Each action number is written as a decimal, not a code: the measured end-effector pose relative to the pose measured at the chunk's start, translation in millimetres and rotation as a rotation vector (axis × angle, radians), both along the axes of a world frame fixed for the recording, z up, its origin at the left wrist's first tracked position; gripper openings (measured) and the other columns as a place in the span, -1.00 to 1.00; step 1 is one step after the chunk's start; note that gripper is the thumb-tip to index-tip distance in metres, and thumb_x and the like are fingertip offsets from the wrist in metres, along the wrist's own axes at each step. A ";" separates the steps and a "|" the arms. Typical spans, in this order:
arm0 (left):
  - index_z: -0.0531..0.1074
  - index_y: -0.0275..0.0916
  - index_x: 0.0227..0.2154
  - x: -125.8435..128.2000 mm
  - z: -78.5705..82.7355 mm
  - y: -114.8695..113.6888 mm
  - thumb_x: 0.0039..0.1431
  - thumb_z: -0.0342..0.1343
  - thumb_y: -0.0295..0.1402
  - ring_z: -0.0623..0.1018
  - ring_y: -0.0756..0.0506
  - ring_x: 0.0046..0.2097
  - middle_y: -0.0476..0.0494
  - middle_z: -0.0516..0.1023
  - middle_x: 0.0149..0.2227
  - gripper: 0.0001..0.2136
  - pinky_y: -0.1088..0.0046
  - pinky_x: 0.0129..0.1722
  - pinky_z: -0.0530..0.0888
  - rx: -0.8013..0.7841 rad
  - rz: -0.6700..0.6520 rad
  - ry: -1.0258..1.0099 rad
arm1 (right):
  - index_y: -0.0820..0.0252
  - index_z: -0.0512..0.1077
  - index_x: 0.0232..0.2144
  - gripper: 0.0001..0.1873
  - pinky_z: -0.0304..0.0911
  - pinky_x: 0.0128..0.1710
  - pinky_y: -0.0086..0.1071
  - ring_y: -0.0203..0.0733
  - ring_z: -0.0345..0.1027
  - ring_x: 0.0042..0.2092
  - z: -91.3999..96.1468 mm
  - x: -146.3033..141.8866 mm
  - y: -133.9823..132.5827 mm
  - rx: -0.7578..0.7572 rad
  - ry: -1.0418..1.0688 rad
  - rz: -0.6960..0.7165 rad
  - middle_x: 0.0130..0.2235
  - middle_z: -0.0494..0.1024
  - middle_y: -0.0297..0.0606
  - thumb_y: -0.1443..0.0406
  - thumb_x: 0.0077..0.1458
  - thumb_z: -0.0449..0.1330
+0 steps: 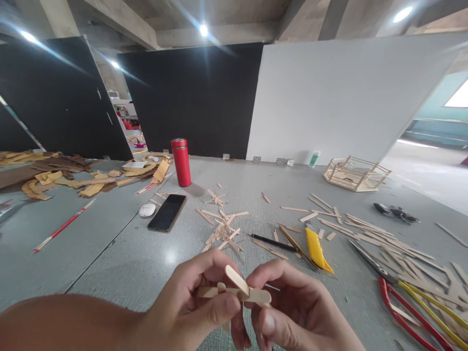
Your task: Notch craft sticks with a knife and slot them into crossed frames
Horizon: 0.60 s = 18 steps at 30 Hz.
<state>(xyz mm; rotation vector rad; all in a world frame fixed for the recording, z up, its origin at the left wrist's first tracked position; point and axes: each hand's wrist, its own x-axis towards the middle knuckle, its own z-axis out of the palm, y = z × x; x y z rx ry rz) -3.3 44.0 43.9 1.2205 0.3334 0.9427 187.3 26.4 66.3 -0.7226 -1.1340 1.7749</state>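
Note:
Low in the middle of the view, both hands pinch a small assembly of flat wooden craft sticks [237, 289]. My left hand [190, 304] grips its left end with the thumb on top. My right hand [292, 312] holds the right end, fingers curled under. One short stick crosses the others at an angle. Several loose craft sticks [221, 229] lie scattered on the grey table [120, 263] just beyond the hands.
A black phone [167, 213], a white earbud case [146, 210] and a red flask [182, 162] stand ahead left. A black pen [272, 242], yellow cutter [317, 250], red-and-yellow-handled snips [409, 297] and a stick pile [395, 248] lie right. A stick frame [354, 173] sits far right; cardboard scraps [73, 178] far left.

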 end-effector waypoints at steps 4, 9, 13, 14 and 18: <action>0.29 -0.22 -0.20 2.5 1.4 2.9 0.38 0.19 -0.15 0.54 0.05 -0.47 -0.04 0.56 -0.42 -0.74 0.58 -0.41 0.48 -0.089 -0.025 0.048 | 0.17 0.49 -0.28 -0.70 0.32 -0.51 -0.54 -0.36 0.46 -0.51 -7.8 1.5 4.1 0.018 0.022 -0.023 -0.53 0.52 -0.43 0.17 0.09 0.49; 0.29 -0.20 -0.12 5.0 -1.2 7.4 0.39 0.21 -0.27 0.50 0.09 -0.37 0.01 0.47 -0.36 -0.79 0.63 -0.33 0.48 -0.062 -0.106 -0.054 | 0.17 0.50 -0.24 -0.80 0.33 -0.49 -0.51 -0.37 0.42 -0.52 -15.0 1.5 4.8 0.051 -0.007 -0.139 -0.55 0.54 -0.40 0.17 0.25 0.37; 0.36 -0.25 -0.09 8.2 5.9 6.8 0.36 0.23 -0.24 0.59 -0.07 -0.16 -0.11 0.50 -0.24 -0.77 0.38 -0.11 0.53 -0.045 -0.060 -0.054 | 0.15 0.53 -0.26 -0.82 0.34 -0.47 -0.48 -0.35 0.38 -0.50 -10.1 0.2 6.2 0.037 0.044 -0.221 -0.53 0.54 -0.38 0.19 0.22 0.40; 0.37 -0.26 -0.07 8.9 7.8 6.6 0.38 0.21 -0.25 0.60 -0.09 -0.14 -0.14 0.52 -0.22 -0.78 0.33 -0.07 0.52 -0.034 -0.034 -0.036 | 0.15 0.54 -0.27 -0.83 0.34 -0.47 -0.49 -0.35 0.39 -0.49 -8.5 0.4 6.6 0.038 0.049 -0.241 -0.53 0.54 -0.38 0.20 0.20 0.41; 0.35 -0.22 -0.01 10.3 9.8 6.9 0.37 0.22 -0.27 0.62 -0.11 -0.14 -0.17 0.60 -0.22 -0.75 0.23 -0.01 0.52 -0.082 0.040 0.018 | 0.12 0.56 -0.28 -0.83 0.35 -0.48 -0.51 -0.33 0.41 -0.47 -5.6 2.9 7.9 0.071 0.048 -0.282 -0.51 0.57 -0.35 0.19 0.17 0.43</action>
